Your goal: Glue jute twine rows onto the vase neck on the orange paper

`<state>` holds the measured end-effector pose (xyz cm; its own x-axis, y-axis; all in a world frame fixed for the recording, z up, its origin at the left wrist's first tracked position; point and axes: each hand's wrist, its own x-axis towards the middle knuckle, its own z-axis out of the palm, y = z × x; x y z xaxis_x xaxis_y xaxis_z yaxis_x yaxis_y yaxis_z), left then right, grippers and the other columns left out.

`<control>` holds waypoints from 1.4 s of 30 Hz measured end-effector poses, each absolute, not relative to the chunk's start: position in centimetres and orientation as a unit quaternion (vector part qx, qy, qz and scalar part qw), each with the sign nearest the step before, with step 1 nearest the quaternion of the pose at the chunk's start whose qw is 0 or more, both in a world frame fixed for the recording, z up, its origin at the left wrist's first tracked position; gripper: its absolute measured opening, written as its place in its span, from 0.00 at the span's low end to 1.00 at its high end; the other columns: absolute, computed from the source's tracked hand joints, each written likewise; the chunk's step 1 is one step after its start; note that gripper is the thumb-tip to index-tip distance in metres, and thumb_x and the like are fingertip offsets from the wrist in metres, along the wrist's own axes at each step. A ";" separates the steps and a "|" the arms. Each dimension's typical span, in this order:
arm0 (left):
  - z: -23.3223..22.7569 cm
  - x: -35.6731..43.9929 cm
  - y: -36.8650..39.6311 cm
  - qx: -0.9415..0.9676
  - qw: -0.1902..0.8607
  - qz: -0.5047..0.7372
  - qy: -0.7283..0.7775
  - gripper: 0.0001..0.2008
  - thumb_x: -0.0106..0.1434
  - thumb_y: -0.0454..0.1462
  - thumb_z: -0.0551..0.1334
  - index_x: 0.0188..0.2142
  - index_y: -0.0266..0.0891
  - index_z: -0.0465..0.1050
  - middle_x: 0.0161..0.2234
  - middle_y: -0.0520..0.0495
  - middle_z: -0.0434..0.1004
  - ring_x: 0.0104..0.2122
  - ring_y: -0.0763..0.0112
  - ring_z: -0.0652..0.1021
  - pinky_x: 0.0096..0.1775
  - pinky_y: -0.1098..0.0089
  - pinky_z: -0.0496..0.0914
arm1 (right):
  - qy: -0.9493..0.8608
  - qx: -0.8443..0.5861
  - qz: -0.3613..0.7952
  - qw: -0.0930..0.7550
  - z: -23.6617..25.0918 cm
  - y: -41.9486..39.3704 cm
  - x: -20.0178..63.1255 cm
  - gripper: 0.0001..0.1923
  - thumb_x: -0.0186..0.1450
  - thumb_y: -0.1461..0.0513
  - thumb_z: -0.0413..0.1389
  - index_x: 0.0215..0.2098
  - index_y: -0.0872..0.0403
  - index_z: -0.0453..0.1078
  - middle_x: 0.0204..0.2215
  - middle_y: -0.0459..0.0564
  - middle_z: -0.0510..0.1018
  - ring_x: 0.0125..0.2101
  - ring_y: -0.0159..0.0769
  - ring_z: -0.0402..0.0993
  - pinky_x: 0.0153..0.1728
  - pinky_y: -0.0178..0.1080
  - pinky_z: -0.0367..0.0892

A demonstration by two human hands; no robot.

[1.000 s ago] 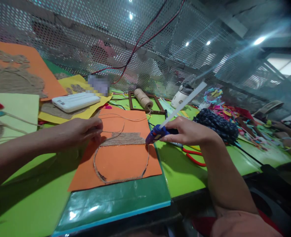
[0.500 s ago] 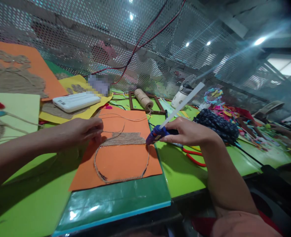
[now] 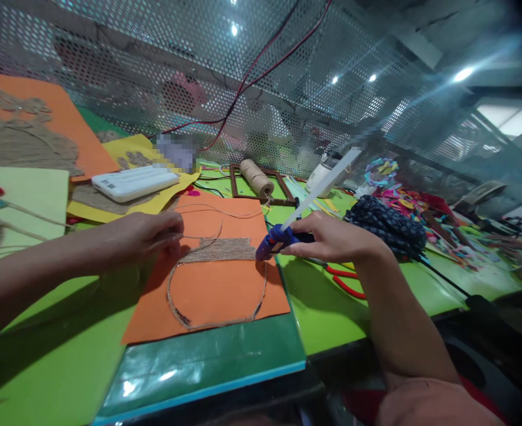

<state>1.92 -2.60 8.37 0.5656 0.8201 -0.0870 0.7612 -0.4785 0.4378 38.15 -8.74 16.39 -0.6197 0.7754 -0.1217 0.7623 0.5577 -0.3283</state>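
Observation:
My right hand (image 3: 320, 236) is closed around a blue glue gun (image 3: 275, 242) with a long white glue stick rising from its back. The gun's nozzle end is at the right end of a band of jute twine (image 3: 225, 249) on an orange sheet (image 3: 220, 290); whether it touches cannot be seen. Below the band, a twine outline (image 3: 207, 325) curves like a pot. My left hand (image 3: 165, 234), fingers pinched, grips the loose twine (image 3: 207, 236) at the band's left side. Beneath the orange sheet lies a green board (image 3: 207, 355).
Red-handled pliers or scissors (image 3: 347, 283) lie right of the sheet. Behind are a twine spool (image 3: 256, 177), a brown frame (image 3: 235, 183), a white bottle (image 3: 320, 177) and a white power bank (image 3: 134, 182). A dark folded umbrella (image 3: 385, 228) and colourful scraps occupy the right.
The glue gun in my right hand has shifted slightly left along the twine band. My left hand has stayed nearly still, pinching the twine.

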 end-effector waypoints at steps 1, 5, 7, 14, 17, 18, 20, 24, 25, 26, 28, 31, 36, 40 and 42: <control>8.4 1.9 -2.6 0.856 0.218 0.064 0.463 0.11 0.69 0.45 0.50 0.36 0.44 0.65 0.38 0.44 0.87 0.37 0.62 0.81 0.41 0.65 0.68 | -0.882 -0.435 0.180 0.017 16.5 -8.7 38.4 0.18 0.71 0.53 0.58 0.40 0.61 0.80 0.24 0.45 0.70 0.24 0.31 0.60 0.28 0.36 0.53; 8.2 1.9 -2.4 0.856 0.213 0.054 0.468 0.11 0.69 0.45 0.50 0.36 0.44 0.65 0.37 0.44 0.87 0.36 0.62 0.81 0.40 0.66 0.67 | -0.881 -0.442 0.166 0.008 16.7 -8.7 39.0 0.18 0.71 0.53 0.57 0.37 0.61 0.78 0.24 0.45 0.71 0.24 0.30 0.60 0.27 0.36 0.53; 8.0 1.8 -2.3 0.860 0.208 0.057 0.463 0.12 0.69 0.46 0.50 0.36 0.44 0.64 0.37 0.45 0.87 0.36 0.63 0.81 0.40 0.66 0.67 | -0.880 -0.445 0.164 0.006 16.7 -8.7 39.1 0.18 0.71 0.53 0.58 0.37 0.61 0.78 0.24 0.45 0.72 0.24 0.30 0.60 0.28 0.36 0.52; 7.6 1.6 -1.7 0.857 0.214 0.053 0.466 0.13 0.68 0.48 0.50 0.36 0.44 0.65 0.38 0.44 0.88 0.36 0.62 0.82 0.39 0.66 0.67 | -0.880 -0.446 0.161 0.005 16.7 -8.9 38.9 0.18 0.71 0.52 0.59 0.37 0.61 0.79 0.23 0.45 0.71 0.23 0.30 0.59 0.27 0.37 0.52; 7.5 1.5 -1.7 0.857 0.219 0.054 0.463 0.13 0.68 0.48 0.50 0.36 0.44 0.65 0.38 0.44 0.88 0.37 0.61 0.82 0.40 0.65 0.68 | -0.882 -0.445 0.158 0.015 16.5 -9.1 38.1 0.16 0.71 0.55 0.60 0.36 0.60 0.79 0.22 0.44 0.70 0.23 0.30 0.58 0.28 0.37 0.52; 7.4 1.5 -1.7 0.857 0.215 0.054 0.464 0.12 0.68 0.48 0.50 0.36 0.44 0.65 0.38 0.44 0.87 0.37 0.61 0.82 0.40 0.65 0.68 | -0.882 -0.443 0.158 0.021 16.4 -9.1 37.8 0.15 0.71 0.55 0.60 0.36 0.60 0.79 0.23 0.44 0.71 0.23 0.30 0.59 0.28 0.36 0.52; 7.4 1.6 -1.7 0.859 0.205 0.051 0.466 0.13 0.68 0.48 0.50 0.37 0.45 0.65 0.38 0.44 0.87 0.36 0.61 0.82 0.40 0.65 0.68 | -0.884 -0.439 0.157 0.033 16.1 -9.2 37.1 0.13 0.70 0.57 0.60 0.37 0.59 0.78 0.23 0.44 0.71 0.23 0.30 0.59 0.28 0.36 0.52; 7.5 1.6 -1.7 0.863 0.196 0.051 0.463 0.14 0.67 0.49 0.49 0.36 0.45 0.64 0.36 0.44 0.86 0.34 0.63 0.81 0.38 0.66 0.67 | -0.890 -0.427 0.155 0.040 15.7 -9.3 36.0 0.13 0.71 0.57 0.59 0.38 0.59 0.78 0.24 0.45 0.72 0.23 0.30 0.61 0.28 0.36 0.52; 7.5 1.6 -1.7 0.864 0.196 0.053 0.462 0.13 0.67 0.49 0.49 0.36 0.45 0.64 0.36 0.44 0.86 0.34 0.63 0.81 0.38 0.66 0.67 | -0.890 -0.427 0.155 0.038 15.6 -9.4 35.8 0.13 0.72 0.57 0.59 0.39 0.60 0.78 0.24 0.45 0.73 0.24 0.30 0.61 0.28 0.36 0.52; 7.5 1.5 -1.7 0.864 0.196 0.054 0.460 0.13 0.67 0.49 0.49 0.36 0.45 0.65 0.35 0.44 0.86 0.34 0.63 0.80 0.38 0.66 0.67 | -0.890 -0.428 0.155 0.036 15.5 -9.4 35.7 0.13 0.72 0.57 0.59 0.40 0.60 0.79 0.25 0.46 0.73 0.24 0.30 0.62 0.28 0.36 0.52; 7.4 1.5 -1.7 0.864 0.196 0.056 0.460 0.13 0.67 0.48 0.50 0.36 0.44 0.66 0.36 0.44 0.86 0.34 0.63 0.80 0.38 0.66 0.67 | -0.889 -0.430 0.152 0.033 15.5 -9.4 35.6 0.14 0.72 0.56 0.59 0.41 0.60 0.79 0.25 0.46 0.74 0.25 0.31 0.62 0.28 0.36 0.52; 7.3 1.4 -1.6 0.863 0.196 0.058 0.462 0.13 0.67 0.47 0.50 0.36 0.44 0.66 0.36 0.44 0.87 0.34 0.63 0.81 0.38 0.66 0.67 | -0.888 -0.434 0.148 0.030 15.8 -9.4 36.0 0.14 0.72 0.56 0.59 0.40 0.60 0.78 0.25 0.45 0.72 0.24 0.30 0.61 0.28 0.36 0.52; 7.2 1.5 -1.6 0.863 0.203 0.063 0.458 0.13 0.68 0.48 0.49 0.36 0.45 0.65 0.35 0.45 0.87 0.35 0.64 0.81 0.38 0.68 0.67 | -0.885 -0.439 0.158 0.014 16.5 -9.2 37.4 0.15 0.72 0.55 0.58 0.38 0.60 0.77 0.24 0.44 0.71 0.23 0.30 0.59 0.28 0.36 0.52; 7.5 1.6 -1.9 0.858 0.215 0.067 0.462 0.10 0.69 0.45 0.52 0.36 0.44 0.65 0.36 0.46 0.88 0.35 0.65 0.81 0.39 0.69 0.66 | -0.880 -0.446 0.164 0.005 16.9 -9.2 38.4 0.17 0.71 0.54 0.58 0.36 0.60 0.78 0.22 0.43 0.68 0.22 0.29 0.59 0.27 0.36 0.52; 7.6 1.6 -2.0 0.858 0.216 0.067 0.461 0.10 0.69 0.45 0.52 0.36 0.44 0.65 0.36 0.46 0.87 0.35 0.65 0.80 0.39 0.69 0.66 | -0.879 -0.446 0.169 -0.003 17.0 -9.2 38.7 0.17 0.71 0.53 0.58 0.37 0.60 0.78 0.22 0.43 0.68 0.22 0.29 0.58 0.27 0.36 0.51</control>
